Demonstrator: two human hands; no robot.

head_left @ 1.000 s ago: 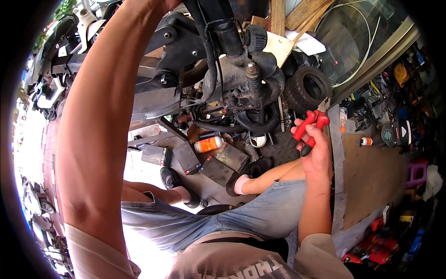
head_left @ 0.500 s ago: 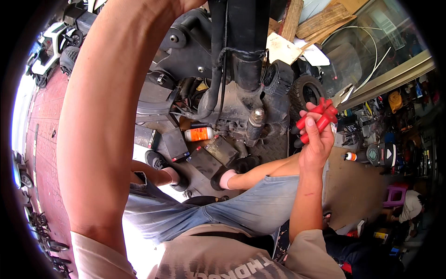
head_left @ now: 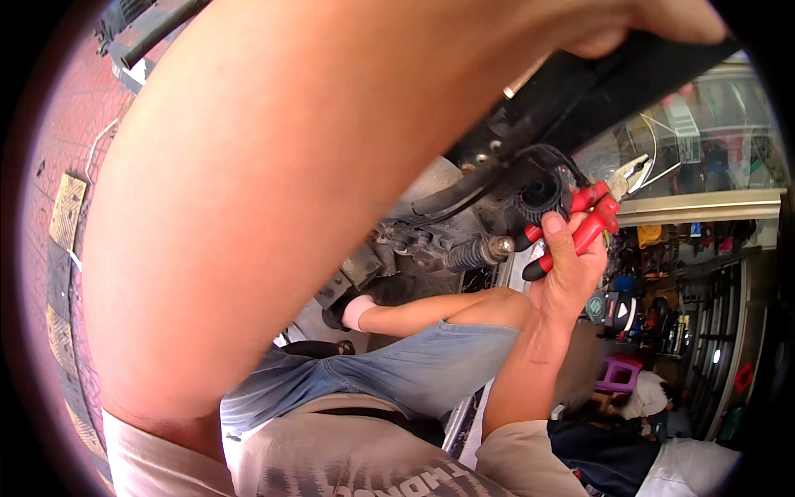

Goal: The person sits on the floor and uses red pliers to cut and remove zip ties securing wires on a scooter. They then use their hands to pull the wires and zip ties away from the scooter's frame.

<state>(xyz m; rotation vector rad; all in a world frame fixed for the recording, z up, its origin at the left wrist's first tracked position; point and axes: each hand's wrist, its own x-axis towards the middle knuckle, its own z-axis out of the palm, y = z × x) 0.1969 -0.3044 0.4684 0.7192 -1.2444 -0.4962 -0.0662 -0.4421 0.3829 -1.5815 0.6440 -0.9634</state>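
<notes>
The person's right hand (head_left: 571, 277) is raised in front of the machine, fingers wrapped tight around the red handles of a pair of pliers (head_left: 584, 224). The handles are pressed close together in the palm, the thumb lying along the nearer one, and the metal nose of the tool points up and to the right — its tips slightly parted and gripping nothing that shows. The pliers sit just beside a round black rubber part (head_left: 542, 195) at the end of a thick black hose (head_left: 451, 195), close enough that the handles overlap its edge.

The left arm fills most of the view, running from the lower left up to the top right. The left hand (head_left: 654, 21) is only partly in view at the top edge, resting against a dark bar (head_left: 596, 91) of the machine; whether it is closed on that bar cannot be told.

Below, a ribbed shock spring (head_left: 468, 253) lies among greasy metal parts. The person's knee in denim shorts (head_left: 397, 373) is bent under the arms. A small purple stool (head_left: 619, 374) stands farther right, near shelves of shop goods.
</notes>
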